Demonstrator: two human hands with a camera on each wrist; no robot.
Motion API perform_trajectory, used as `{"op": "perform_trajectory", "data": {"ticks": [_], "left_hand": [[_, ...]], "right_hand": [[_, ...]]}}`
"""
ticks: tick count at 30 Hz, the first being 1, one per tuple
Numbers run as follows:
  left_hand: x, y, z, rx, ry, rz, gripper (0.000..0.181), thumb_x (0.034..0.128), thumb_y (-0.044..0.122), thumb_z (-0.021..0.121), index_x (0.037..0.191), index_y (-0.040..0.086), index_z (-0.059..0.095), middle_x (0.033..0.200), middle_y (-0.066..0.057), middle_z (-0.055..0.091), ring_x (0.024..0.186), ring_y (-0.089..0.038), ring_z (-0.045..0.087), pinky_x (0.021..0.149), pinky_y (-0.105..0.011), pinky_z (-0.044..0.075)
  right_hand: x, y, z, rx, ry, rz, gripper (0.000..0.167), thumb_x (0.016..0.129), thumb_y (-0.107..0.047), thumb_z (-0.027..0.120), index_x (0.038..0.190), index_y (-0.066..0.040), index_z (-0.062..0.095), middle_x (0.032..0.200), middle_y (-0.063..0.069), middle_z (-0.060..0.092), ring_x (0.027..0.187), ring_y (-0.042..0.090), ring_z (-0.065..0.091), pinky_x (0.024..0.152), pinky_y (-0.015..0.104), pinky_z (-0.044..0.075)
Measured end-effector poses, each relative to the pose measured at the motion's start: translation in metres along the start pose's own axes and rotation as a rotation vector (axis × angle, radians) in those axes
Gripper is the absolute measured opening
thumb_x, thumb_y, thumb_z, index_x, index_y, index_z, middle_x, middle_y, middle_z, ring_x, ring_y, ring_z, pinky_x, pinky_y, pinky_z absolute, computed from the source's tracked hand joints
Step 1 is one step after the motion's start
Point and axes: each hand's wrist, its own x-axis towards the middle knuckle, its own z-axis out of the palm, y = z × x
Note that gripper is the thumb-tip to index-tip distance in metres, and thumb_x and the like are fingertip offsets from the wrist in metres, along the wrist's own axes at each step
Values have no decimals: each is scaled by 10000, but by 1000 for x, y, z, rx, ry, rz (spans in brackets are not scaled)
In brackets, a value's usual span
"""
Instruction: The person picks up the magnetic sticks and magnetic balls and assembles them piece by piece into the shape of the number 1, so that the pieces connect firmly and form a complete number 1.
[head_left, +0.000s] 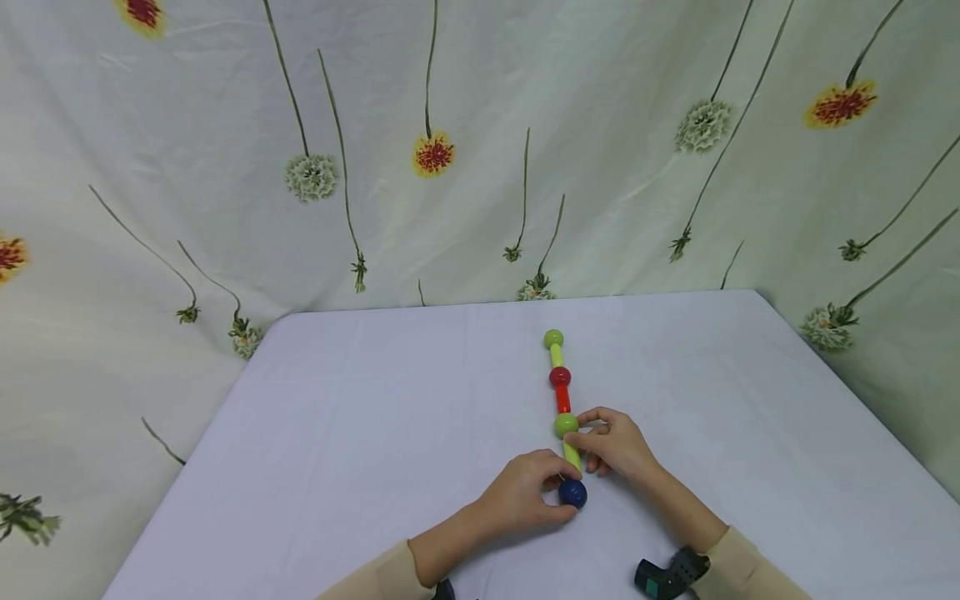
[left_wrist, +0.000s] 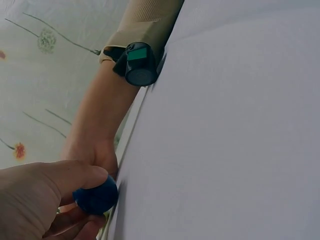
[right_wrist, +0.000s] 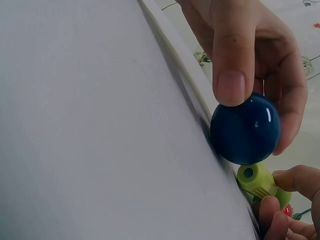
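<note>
A glossy blue ball [head_left: 572,493] is pinched between the thumb and fingers of my left hand [head_left: 527,492]. Just beyond it lies a short green rod [right_wrist: 256,181], the near end of a line of wooden beads and rods. My right hand [head_left: 617,444] grips this rod close to the green ball [head_left: 566,425] at its far end. In the right wrist view the rod's near end shows a round hole, close to the blue ball. Further along come a red rod [head_left: 563,398], a red ball [head_left: 560,377], another green rod [head_left: 557,356] and a smaller green ball [head_left: 553,337].
A white cloth covers the table [head_left: 390,417]. Behind it hangs a pale curtain [head_left: 480,208] printed with flowers and dandelions. A black wrist camera [head_left: 672,572] is strapped to the right forearm, near the sleeve.
</note>
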Motion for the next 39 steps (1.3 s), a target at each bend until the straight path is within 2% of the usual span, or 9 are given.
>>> {"op": "perform_trajectory", "data": {"ticks": [21, 30, 39], "left_hand": [[1, 0, 5, 57, 85, -7, 320, 789, 167, 807, 1089, 125, 701, 966, 74, 597, 861, -3, 551, 774, -146, 460], [2, -2, 7, 64, 88, -22, 328, 790, 190, 811, 1093, 137, 697, 976, 84, 590, 864, -4, 552, 776, -150, 457], [2, -3, 9, 58, 93, -10, 323, 800, 184, 807, 1105, 141, 710, 955, 96, 577, 839, 6, 520, 742, -144, 443]], "right_hand": [[0, 1, -1, 3, -8, -26, 377, 840, -175, 757, 1110, 33, 597, 570, 40, 587, 414, 131, 510, 434, 240, 454], [-1, 0, -1, 9, -8, -32, 383, 838, -178, 757, 1112, 34, 593, 571, 40, 586, 418, 130, 513, 430, 236, 451], [-2, -4, 4, -62, 30, -3, 391, 819, -188, 777, 1101, 28, 614, 560, 42, 586, 432, 134, 518, 433, 228, 424]]}}
